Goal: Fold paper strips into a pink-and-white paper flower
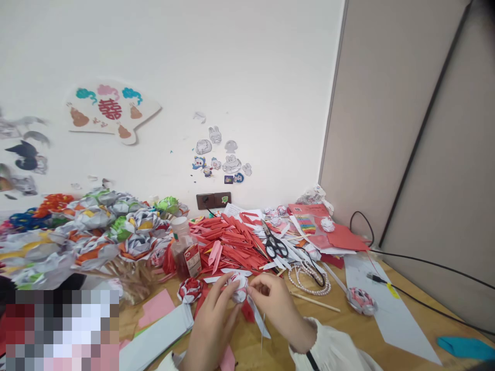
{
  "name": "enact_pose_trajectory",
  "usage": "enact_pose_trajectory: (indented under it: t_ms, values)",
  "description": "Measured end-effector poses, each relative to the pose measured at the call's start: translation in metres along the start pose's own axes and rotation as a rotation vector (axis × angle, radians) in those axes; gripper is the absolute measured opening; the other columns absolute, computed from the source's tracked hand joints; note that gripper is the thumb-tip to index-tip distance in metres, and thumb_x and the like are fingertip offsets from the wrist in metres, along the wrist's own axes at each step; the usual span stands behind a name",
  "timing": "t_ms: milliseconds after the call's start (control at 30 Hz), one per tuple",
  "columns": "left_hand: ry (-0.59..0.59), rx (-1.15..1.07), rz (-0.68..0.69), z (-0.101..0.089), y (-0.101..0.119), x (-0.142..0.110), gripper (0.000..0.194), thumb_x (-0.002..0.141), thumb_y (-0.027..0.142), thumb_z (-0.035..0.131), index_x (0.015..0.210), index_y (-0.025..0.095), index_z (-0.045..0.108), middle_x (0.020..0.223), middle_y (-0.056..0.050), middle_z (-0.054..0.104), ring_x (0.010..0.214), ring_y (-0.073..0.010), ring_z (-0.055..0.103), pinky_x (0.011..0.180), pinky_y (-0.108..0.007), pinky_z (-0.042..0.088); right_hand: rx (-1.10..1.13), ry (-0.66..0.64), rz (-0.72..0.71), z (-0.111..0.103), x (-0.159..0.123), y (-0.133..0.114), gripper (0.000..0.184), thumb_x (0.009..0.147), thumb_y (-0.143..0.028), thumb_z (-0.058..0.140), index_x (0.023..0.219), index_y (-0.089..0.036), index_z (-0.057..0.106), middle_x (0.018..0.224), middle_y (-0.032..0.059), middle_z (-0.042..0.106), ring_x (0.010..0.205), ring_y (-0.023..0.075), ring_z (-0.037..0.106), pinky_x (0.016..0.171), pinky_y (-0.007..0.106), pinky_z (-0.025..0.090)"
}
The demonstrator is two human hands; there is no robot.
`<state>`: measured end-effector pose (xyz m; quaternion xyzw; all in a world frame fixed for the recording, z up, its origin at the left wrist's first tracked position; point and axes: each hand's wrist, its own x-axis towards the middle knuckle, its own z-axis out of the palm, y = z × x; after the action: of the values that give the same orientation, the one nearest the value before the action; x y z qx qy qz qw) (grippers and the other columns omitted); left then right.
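Observation:
Between the thumb and fingers of my left hand [211, 319] is a small white and pink folded-paper flower [238, 287]. My right hand [276, 304] is closed in a pinch at the flower's right edge; what its fingertips grip is hidden. Just below them, a white paper strip [260, 320] slants down over the table, beside a piece of red paper [247, 312]. A red and white paper flower [189, 290] lies left of my left hand. Beyond both hands spreads a heap of folded red paper strips [228, 237].
Black scissors [276, 246] rest on the heap. Right of it lie a pearl string [309, 281], a wooden stick [315, 302], another paper flower [361, 300] and a black cable [425, 304]. Leftward stand a bottle [180, 257] and bunched paper flowers [96, 219]; stacked white paper [160, 332] lies nearer.

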<state>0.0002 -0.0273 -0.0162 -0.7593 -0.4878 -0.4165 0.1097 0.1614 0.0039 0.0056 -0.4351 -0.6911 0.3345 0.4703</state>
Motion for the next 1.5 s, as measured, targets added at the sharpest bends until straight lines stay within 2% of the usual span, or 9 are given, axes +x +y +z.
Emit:
enact_pose_trajectory:
  t_ms: [200, 600, 800, 967, 1133, 1333, 1500]
  values:
    - [0.030, 0.007, 0.050, 0.001, -0.003, -0.001, 0.031, 0.083, 0.017, 0.048, 0.111, 0.024, 0.057, 0.119, -0.010, 0.061, 0.103, -0.0241, 0.063, 0.082, -0.036, 0.056, 0.254, -0.086, 0.098, 0.001, 0.003, 0.009, 0.018, 0.071, -0.031, 0.061, 0.067, -0.014, 0.066, 0.062, 0.0018, 0.062, 0.060, 0.0145, 0.056, 0.057, 0.023, 0.043]
    - [0.053, 0.038, 0.076, 0.001, -0.002, 0.001, 0.028, 0.084, 0.016, 0.047, 0.109, 0.022, 0.058, 0.116, -0.013, 0.062, 0.100, -0.0237, 0.065, 0.081, -0.034, 0.056, 0.164, -0.074, 0.030, 0.002, 0.002, 0.005, 0.021, 0.076, -0.032, 0.055, 0.064, -0.015, 0.063, 0.061, 0.0011, 0.061, 0.058, 0.0138, 0.054, 0.055, 0.022, 0.041]
    - [0.057, 0.033, 0.093, 0.000, -0.001, 0.000, 0.030, 0.083, 0.016, 0.048, 0.111, 0.020, 0.059, 0.117, -0.014, 0.062, 0.101, -0.0260, 0.064, 0.079, -0.037, 0.057, 0.174, -0.064, 0.071, 0.003, 0.002, 0.007, 0.019, 0.072, -0.032, 0.059, 0.066, -0.015, 0.065, 0.063, 0.0024, 0.063, 0.059, 0.0148, 0.056, 0.056, 0.023, 0.041]
    - [0.006, -0.007, 0.045, -0.001, 0.001, -0.002, 0.033, 0.083, 0.014, 0.048, 0.114, 0.023, 0.056, 0.121, -0.012, 0.060, 0.106, -0.0248, 0.062, 0.081, -0.038, 0.055, 0.215, -0.081, 0.061, 0.001, 0.003, 0.009, 0.024, 0.072, -0.037, 0.061, 0.064, -0.015, 0.065, 0.061, 0.0017, 0.063, 0.059, 0.0153, 0.056, 0.059, 0.026, 0.043]
    - [0.008, -0.012, 0.062, -0.001, 0.002, -0.002, 0.036, 0.081, 0.008, 0.046, 0.114, 0.021, 0.055, 0.120, -0.014, 0.059, 0.105, -0.0246, 0.062, 0.081, -0.039, 0.056, 0.228, -0.102, 0.067, -0.001, 0.005, 0.011, 0.022, 0.071, -0.036, 0.062, 0.064, -0.016, 0.065, 0.061, 0.0012, 0.062, 0.060, 0.0159, 0.056, 0.060, 0.026, 0.043]
    - [-0.019, -0.053, 0.020, -0.003, 0.004, 0.000, 0.033, 0.082, 0.012, 0.049, 0.112, 0.023, 0.057, 0.121, -0.011, 0.061, 0.105, -0.0249, 0.062, 0.082, -0.039, 0.055, 0.311, -0.105, 0.116, 0.000, 0.006, 0.015, 0.017, 0.065, -0.031, 0.067, 0.063, -0.014, 0.063, 0.060, 0.0004, 0.060, 0.059, 0.0153, 0.055, 0.060, 0.026, 0.042]
    - [0.004, -0.056, 0.024, -0.003, 0.002, 0.001, 0.030, 0.082, 0.015, 0.049, 0.109, 0.023, 0.059, 0.121, -0.011, 0.061, 0.105, -0.0252, 0.062, 0.082, -0.038, 0.055, 0.366, -0.139, 0.152, -0.002, 0.007, 0.010, 0.020, 0.061, -0.032, 0.070, 0.062, -0.014, 0.063, 0.058, -0.0013, 0.057, 0.057, 0.0139, 0.053, 0.059, 0.026, 0.042]
